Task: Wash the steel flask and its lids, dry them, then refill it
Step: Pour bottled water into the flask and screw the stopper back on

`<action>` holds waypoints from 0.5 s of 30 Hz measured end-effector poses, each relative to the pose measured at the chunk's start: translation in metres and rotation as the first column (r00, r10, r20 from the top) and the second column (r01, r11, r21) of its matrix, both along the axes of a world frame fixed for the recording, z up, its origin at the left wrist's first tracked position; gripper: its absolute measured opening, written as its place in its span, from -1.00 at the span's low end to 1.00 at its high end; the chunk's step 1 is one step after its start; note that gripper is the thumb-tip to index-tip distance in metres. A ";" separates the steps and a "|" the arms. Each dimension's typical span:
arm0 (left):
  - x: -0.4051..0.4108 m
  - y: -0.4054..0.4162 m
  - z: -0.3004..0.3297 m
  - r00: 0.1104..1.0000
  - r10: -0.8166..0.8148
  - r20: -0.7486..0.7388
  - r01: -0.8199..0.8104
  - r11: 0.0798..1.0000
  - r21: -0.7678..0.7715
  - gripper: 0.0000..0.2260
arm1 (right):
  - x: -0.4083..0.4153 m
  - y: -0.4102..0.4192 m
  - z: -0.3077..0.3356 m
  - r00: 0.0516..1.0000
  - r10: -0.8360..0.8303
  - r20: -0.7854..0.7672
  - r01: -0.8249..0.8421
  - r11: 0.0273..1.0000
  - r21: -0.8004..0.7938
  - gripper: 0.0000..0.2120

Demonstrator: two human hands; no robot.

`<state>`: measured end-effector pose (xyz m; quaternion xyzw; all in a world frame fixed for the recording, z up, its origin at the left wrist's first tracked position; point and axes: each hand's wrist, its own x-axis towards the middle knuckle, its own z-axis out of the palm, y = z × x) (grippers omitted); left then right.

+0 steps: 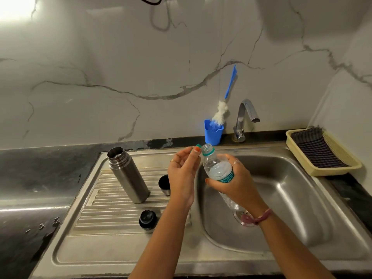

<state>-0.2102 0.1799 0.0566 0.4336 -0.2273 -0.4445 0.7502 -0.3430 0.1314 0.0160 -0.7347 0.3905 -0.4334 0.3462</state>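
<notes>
Steel sink unit (211,256) w/ ribbed drainboard, marble-look wall behind, dark counter either side. Flask (127,175) stood upright & uncapped on the ribs, well left of the basin. Small cup lid (164,183) sat just right of it, black stopper (148,220) nearer the front edge; both off the flask.

R hand (234,183) was wrapped round a plastic water bottle (218,170), held tilted over the basin, mouth open, part full. L hand (184,170) pinched the green cap (198,146) at fingertips, right beside the bottle mouth.

Looked like refill prep, pour not started.

Risks imo:
- flask narrow-mouthed & on ribbed, prob wet steel; a nudge from the bottle neck could tip it, and it'd roll twd the basin
- thin bottle + firm squeeze = gush, overshoot onto drainboard
- L hand busy w/ cap, so nothing steadying the flask
- cap held by tips only; a slip drops it into the basin near the drain (241,217)
- L forearm passed close over stopper & cup lid, could knock them

Brush in blue cup (213,133) by tap (246,117), cloth in tray (322,152) far right, out of the way
</notes>
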 end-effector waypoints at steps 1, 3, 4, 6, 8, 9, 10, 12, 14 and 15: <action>0.001 0.000 0.002 0.998 -0.017 -0.056 0.015 1.000 -0.023 -0.74 | 0.001 0.000 0.001 1.000 0.007 -0.011 -0.007 1.000 -0.015 -0.35; 0.002 -0.001 0.003 0.999 -0.031 -0.045 0.029 0.999 -0.039 -0.72 | 0.002 0.000 0.002 0.999 0.020 -0.036 -0.021 0.999 -0.035 -0.31; 0.003 -0.001 0.003 0.999 -0.038 0.001 0.038 0.999 -0.035 -0.73 | 0.003 0.000 0.001 0.999 0.029 -0.041 -0.030 0.999 -0.044 -0.30; 0.006 -0.001 0.003 0.995 -0.045 0.090 0.047 0.999 -0.025 -0.77 | 0.004 -0.001 0.001 0.998 0.037 -0.045 -0.040 0.997 -0.069 -0.28; 0.012 -0.002 0.003 0.983 -0.046 0.180 0.048 0.999 -0.010 -0.81 | 0.004 -0.003 0.001 0.998 0.047 -0.050 -0.051 0.996 -0.078 -0.27; 0.016 -0.003 0.004 0.970 -0.051 0.239 0.053 0.999 -0.004 -0.82 | 0.004 -0.003 0.001 0.997 0.056 -0.050 -0.060 0.996 -0.071 -0.26; 0.020 -0.003 0.005 0.954 -0.065 0.294 0.067 0.998 0.002 -0.83 | 0.004 -0.003 0.001 0.997 0.063 -0.049 -0.066 0.996 -0.059 -0.26; 0.027 -0.006 0.007 0.915 -0.095 0.391 0.092 0.995 0.026 -0.84 | 0.006 -0.004 0.002 0.997 0.063 -0.048 -0.065 0.998 -0.022 -0.28; 0.029 -0.010 0.008 0.894 -0.109 0.435 0.098 0.994 0.048 -0.85 | 0.007 -0.004 0.006 0.997 0.077 -0.032 -0.075 0.996 0.046 -0.31; 0.029 -0.012 0.009 0.896 -0.112 0.430 0.097 0.994 0.058 -0.85 | 0.008 -0.004 0.008 0.996 0.092 -0.014 -0.090 0.992 0.086 -0.33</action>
